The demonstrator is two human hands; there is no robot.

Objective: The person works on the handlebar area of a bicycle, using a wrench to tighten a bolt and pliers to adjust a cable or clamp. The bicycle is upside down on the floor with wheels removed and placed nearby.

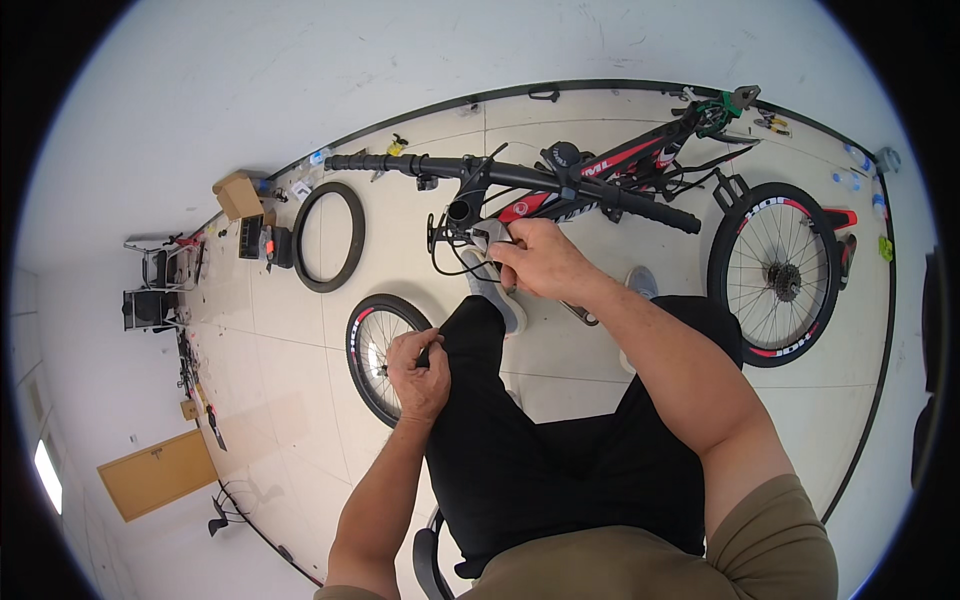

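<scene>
A black, red and white bicycle frame (600, 170) lies ahead of me, with a black handlebar (520, 175) across it. My right hand (540, 258) is closed in a pinch beside the head tube (462, 212). Its fingers grip a silvery-grey piece (487, 233), whose kind I cannot make out. Thin black cables (455, 268) loop just left of those fingers. My left hand (418, 375) rests at my left knee with its fingers curled; a small dark thing shows between them, too little of it to name. Next to that hand is a spoked wheel (364, 345) with its tyre on.
A loose tyre (298, 245) lies on the left. To the right, another wheel (722, 285) carries a cassette. Green-handled pliers (745, 97) are at the far end of the frame. An open cardboard box (238, 196), folding chairs (150, 310) and bottles (846, 180) line the walls.
</scene>
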